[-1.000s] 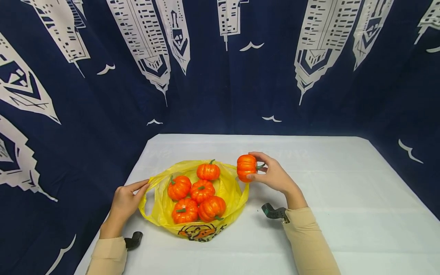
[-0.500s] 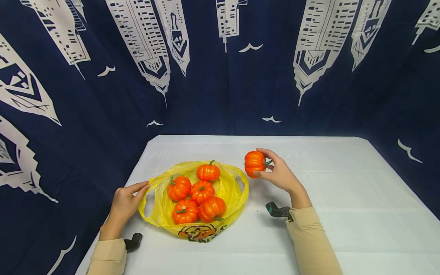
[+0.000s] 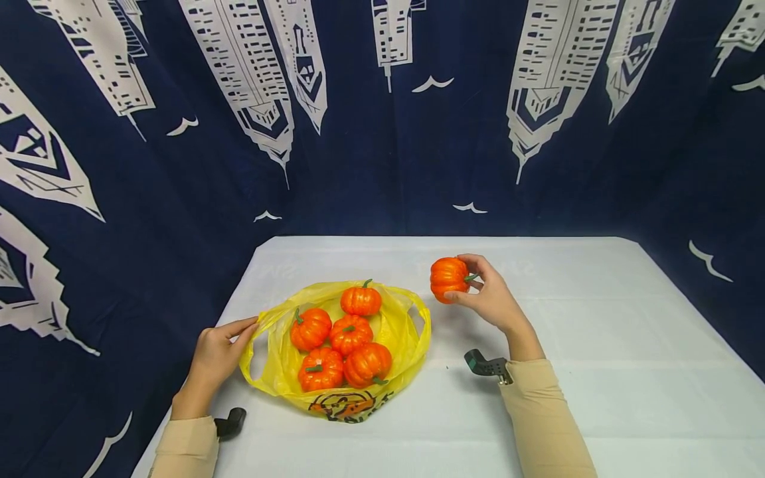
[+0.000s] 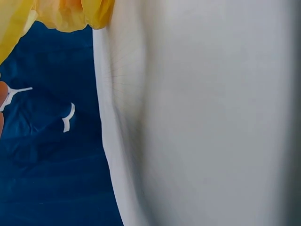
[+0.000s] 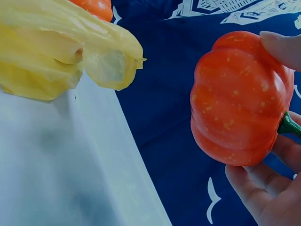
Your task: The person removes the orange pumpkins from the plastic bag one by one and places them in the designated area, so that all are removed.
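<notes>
My right hand grips a small orange pumpkin by its sides, above the table and to the right of a yellow plastic bag. Its green stem points toward the palm; yellow flecks show on the pumpkin's skin in the right wrist view. With thumb and fingers my left hand pinches the bag's left handle. Several more orange pumpkins sit inside the opened bag. In the left wrist view only a corner of the yellow bag and a bit of finger show.
A white cloth covers the table. Behind it hangs a dark blue curtain printed with white buildings and birds. Black camera mounts, one at the left wrist and one at the right wrist, stick out over the table.
My right hand has carried the pumpkin away from the bag's right handle, to the right and slightly toward the back. My left hand and the bag stay in place.
</notes>
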{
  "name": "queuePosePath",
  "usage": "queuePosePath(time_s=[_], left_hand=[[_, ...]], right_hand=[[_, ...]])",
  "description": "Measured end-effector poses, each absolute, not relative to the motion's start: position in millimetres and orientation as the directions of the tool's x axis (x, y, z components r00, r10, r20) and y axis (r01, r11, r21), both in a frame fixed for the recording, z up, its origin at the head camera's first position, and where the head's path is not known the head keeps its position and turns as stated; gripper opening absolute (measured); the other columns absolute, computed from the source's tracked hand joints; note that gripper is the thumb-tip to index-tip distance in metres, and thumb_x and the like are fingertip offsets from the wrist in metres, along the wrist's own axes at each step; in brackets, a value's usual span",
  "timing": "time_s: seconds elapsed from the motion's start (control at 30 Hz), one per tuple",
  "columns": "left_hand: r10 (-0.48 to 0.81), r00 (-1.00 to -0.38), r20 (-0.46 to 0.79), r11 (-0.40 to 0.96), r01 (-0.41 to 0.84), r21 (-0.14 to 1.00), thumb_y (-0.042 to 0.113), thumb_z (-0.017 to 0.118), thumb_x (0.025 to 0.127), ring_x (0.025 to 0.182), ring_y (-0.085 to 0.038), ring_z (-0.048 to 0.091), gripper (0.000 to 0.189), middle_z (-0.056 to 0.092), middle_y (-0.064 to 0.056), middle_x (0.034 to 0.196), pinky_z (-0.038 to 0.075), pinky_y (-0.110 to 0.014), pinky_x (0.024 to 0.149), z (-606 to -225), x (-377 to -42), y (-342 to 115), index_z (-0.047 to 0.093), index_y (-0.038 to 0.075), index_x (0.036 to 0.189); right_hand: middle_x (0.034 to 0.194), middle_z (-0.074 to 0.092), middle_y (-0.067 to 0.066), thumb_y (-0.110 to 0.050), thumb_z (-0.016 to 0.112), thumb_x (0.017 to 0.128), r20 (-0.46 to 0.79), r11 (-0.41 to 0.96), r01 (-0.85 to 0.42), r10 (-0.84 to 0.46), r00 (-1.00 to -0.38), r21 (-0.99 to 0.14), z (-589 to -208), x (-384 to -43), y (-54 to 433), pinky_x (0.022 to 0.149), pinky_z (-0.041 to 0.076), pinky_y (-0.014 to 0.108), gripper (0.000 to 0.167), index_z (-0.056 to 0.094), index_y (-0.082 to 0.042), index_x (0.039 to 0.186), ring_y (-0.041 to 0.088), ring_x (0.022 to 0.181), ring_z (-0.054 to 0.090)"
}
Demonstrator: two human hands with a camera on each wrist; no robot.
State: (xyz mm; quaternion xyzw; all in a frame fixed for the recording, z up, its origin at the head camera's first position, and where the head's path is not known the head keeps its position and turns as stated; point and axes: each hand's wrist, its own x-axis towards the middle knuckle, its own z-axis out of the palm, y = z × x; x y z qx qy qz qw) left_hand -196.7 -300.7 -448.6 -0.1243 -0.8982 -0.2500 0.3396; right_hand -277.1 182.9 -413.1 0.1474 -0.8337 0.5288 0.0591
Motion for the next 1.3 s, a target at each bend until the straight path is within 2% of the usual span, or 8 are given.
queuePosePath(time_s=[0.17,0.37,0.57,0.67,0.8,1.1,1.3], left_hand=[[0.057,-0.749,0.660,0.846,0.387,0.367,-0.004,0.080,0.079,0.079,-0.030,0.075,0.019,0.078,-0.016,0.090,0.041,0.006,0.072,-448.8,-197.6,-300.4,0.079,-0.002,0.098],[0.058,-0.746,0.663,0.847,0.389,0.363,-0.004,0.080,0.079,0.080,-0.032,0.075,0.018,0.078,-0.016,0.089,0.038,0.008,0.075,-448.3,-196.9,-300.0,0.079,-0.002,0.097],[0.068,-0.743,0.666,0.846,0.397,0.357,-0.004,0.080,0.079,0.080,-0.033,0.075,0.019,0.078,-0.016,0.089,0.038,0.008,0.077,-448.9,-196.4,-299.7,0.079,-0.003,0.097],[0.071,-0.742,0.667,0.845,0.400,0.355,-0.004,0.080,0.079,0.080,-0.032,0.075,0.019,0.078,-0.016,0.089,0.038,0.008,0.077,-448.4,-196.4,-299.4,0.079,-0.003,0.097],[0.071,-0.746,0.662,0.845,0.398,0.358,-0.004,0.080,0.079,0.081,-0.033,0.075,0.019,0.078,-0.017,0.090,0.037,0.009,0.077,-447.7,-195.9,-298.7,0.078,-0.003,0.098],[0.062,-0.767,0.639,0.845,0.381,0.375,-0.004,0.079,0.081,0.083,-0.033,0.075,0.018,0.078,-0.017,0.091,0.035,0.009,0.078,-446.4,-193.1,-299.0,0.078,-0.004,0.099],[0.075,-0.750,0.657,0.842,0.401,0.362,-0.005,0.079,0.079,0.081,-0.034,0.075,0.018,0.078,-0.017,0.089,0.040,0.007,0.077,-444.4,-192.8,-298.5,0.079,-0.003,0.097]], right_hand=[[0.131,0.056,0.018,-0.011,0.084,0.080,0.268,0.393,-0.308,-0.155,-0.951,-0.866,-414.1,-278.3,185.8,0.108,0.046,0.054,0.073,0.047,-0.006,0.142,0.031,0.119,0.051],[0.131,0.055,0.020,-0.012,0.083,0.081,0.266,0.406,-0.301,-0.140,-0.954,-0.863,-416.2,-281.7,189.3,0.108,0.045,0.053,0.073,0.046,-0.004,0.144,0.032,0.118,0.050],[0.142,0.044,0.021,-0.018,0.083,0.083,0.200,0.377,-0.221,-0.095,-0.975,-0.899,-418.9,-284.6,194.6,0.117,0.035,0.057,0.084,0.034,-0.003,0.150,0.040,0.130,0.044],[0.147,0.041,0.022,-0.021,0.083,0.083,0.167,0.361,-0.184,-0.078,-0.983,-0.914,-420.0,-284.4,196.3,0.117,0.035,0.060,0.085,0.033,-0.002,0.150,0.045,0.136,0.041],[0.147,0.043,0.023,-0.023,0.082,0.084,0.166,0.362,-0.176,-0.059,-0.984,-0.915,-422.0,-284.6,197.7,0.115,0.036,0.063,0.082,0.036,-0.004,0.149,0.049,0.137,0.040],[0.148,0.044,0.022,-0.019,0.078,0.085,0.189,0.385,-0.172,0.006,-0.982,-0.907,-427.3,-290.6,195.2,0.115,0.037,0.058,0.078,0.038,-0.007,0.152,0.041,0.134,0.042],[0.151,0.040,0.023,-0.014,0.077,0.086,0.185,0.345,-0.167,0.021,-0.983,-0.924,-432.9,-294.6,194.5,0.118,0.034,0.060,0.079,0.036,-0.007,0.153,0.040,0.136,0.039]])
